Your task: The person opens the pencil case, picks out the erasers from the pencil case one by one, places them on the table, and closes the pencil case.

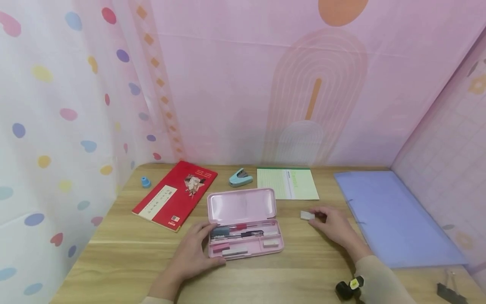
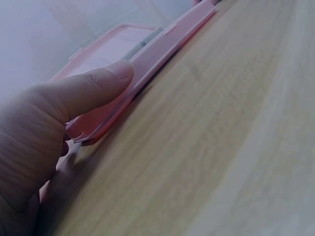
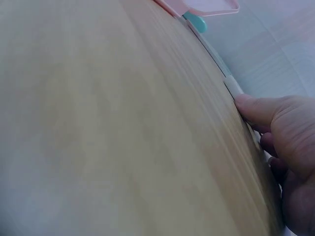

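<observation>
A pink pencil case [image 1: 243,256] stands on the table with its lid [image 1: 243,205] raised. Inside lie several pens [image 1: 247,234], a pink block [image 1: 221,248] and pale, eraser-like blocks [image 1: 234,251]. My left hand [image 1: 191,251] grips the case's left end, its thumb [image 2: 101,88] along the front wall and its fingers at the back corner. To the right of the case, my right hand [image 1: 334,223] pinches a small white eraser [image 1: 306,215] between thumb and fingers, close over the tabletop. The same eraser [image 3: 233,86] shows at the thumb tip in the right wrist view.
Behind the case are a light-blue stapler [image 1: 241,178] and a green notepad [image 1: 300,185]. A red booklet [image 1: 178,194] and a small blue cone-shaped object [image 1: 145,182] lie left. At right are a blue folder [image 1: 398,219] and a black binder clip [image 1: 449,292].
</observation>
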`<state>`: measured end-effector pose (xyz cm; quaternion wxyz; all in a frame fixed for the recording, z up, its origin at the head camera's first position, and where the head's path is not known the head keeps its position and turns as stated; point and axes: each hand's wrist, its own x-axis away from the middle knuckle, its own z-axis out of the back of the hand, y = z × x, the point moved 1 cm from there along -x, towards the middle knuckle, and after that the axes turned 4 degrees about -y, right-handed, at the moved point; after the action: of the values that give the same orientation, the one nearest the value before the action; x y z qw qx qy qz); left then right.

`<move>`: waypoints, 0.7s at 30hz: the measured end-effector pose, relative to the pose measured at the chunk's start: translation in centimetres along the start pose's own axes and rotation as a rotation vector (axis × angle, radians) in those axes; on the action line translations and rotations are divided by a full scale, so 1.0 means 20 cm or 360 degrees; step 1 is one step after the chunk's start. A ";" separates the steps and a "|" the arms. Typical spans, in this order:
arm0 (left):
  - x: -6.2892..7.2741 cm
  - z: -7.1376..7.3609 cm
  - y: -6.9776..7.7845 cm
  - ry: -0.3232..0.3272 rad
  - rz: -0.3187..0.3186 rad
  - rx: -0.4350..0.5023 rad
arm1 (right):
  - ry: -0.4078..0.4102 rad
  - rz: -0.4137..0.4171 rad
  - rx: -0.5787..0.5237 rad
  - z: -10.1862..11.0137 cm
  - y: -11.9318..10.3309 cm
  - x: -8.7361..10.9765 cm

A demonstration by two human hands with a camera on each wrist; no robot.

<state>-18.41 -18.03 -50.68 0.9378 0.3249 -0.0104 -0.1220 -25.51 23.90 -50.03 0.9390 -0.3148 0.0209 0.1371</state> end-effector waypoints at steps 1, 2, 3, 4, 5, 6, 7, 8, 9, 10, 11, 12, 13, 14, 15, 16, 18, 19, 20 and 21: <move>0.00 0.00 0.00 0.0000 0.0000 -0.0003 | -0.0010 0.0000 0.0001 0.00 -0.01 -0.01; 0.00 0.01 0.00 0.0001 0.0001 -0.0004 | -0.0018 0.0003 0.0006 -0.01 -0.01 -0.02; 0.00 0.01 0.00 0.0002 0.0002 -0.0003 | -0.0025 0.0008 0.0001 -0.01 -0.02 -0.04; 0.00 0.01 0.00 0.0001 0.0003 -0.0004 | -0.0031 0.0012 -0.0010 -0.01 -0.03 -0.05; 0.00 0.01 0.00 -0.0001 0.0004 -0.0007 | -0.0035 0.0014 -0.0020 -0.01 -0.03 -0.06; 0.00 0.01 0.00 -0.0003 0.0005 -0.0011 | -0.0035 0.0020 -0.0024 -0.01 -0.04 -0.08; 0.00 0.00 0.00 -0.0007 0.0007 -0.0011 | -0.0035 0.0021 -0.0027 -0.02 -0.04 -0.08; 0.00 0.00 0.00 -0.0009 0.0008 -0.0010 | -0.0033 0.0027 -0.0027 -0.02 -0.04 -0.09; 0.00 0.00 0.00 -0.0011 0.0008 -0.0010 | -0.0031 0.0029 -0.0035 -0.02 -0.04 -0.10; 0.00 0.00 0.00 -0.0014 0.0009 -0.0011 | -0.0026 0.0032 -0.0047 -0.02 -0.04 -0.10; 0.00 0.00 0.00 -0.0012 0.0009 -0.0008 | -0.0018 0.0038 -0.0052 -0.02 -0.04 -0.10; 0.00 0.00 0.00 -0.0008 0.0009 -0.0002 | -0.0011 0.0047 -0.0059 -0.03 -0.04 -0.10; 0.00 0.00 0.00 -0.0003 0.0008 0.0002 | -0.0002 0.0056 -0.0071 -0.03 -0.05 -0.11; -0.01 0.01 0.00 0.0003 0.0007 0.0005 | 0.0004 0.0067 -0.0076 -0.03 -0.05 -0.11; -0.01 0.01 0.00 0.0007 0.0007 0.0008 | 0.0011 0.0070 -0.0081 -0.03 -0.05 -0.11; -0.01 0.01 0.00 0.0009 0.0007 0.0009 | 0.0014 0.0075 -0.0086 -0.03 -0.05 -0.11; -0.01 0.01 0.01 0.0012 0.0008 0.0007 | 0.0011 0.0078 -0.0083 -0.04 -0.05 -0.11; -0.01 0.01 0.01 0.0007 0.0008 0.0005 | 0.0010 0.0074 -0.0093 -0.04 -0.04 -0.11; 0.00 0.01 0.01 0.0002 0.0008 0.0006 | 0.0021 0.0066 -0.0092 -0.04 -0.04 -0.10; 0.00 0.01 0.01 -0.0009 0.0011 0.0009 | 0.0038 0.0055 -0.0104 -0.04 -0.04 -0.09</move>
<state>-18.41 -18.01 -50.37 0.9372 0.3272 -0.0145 -0.1197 -27.05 22.39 -49.91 0.9253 -0.3465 0.0329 0.1504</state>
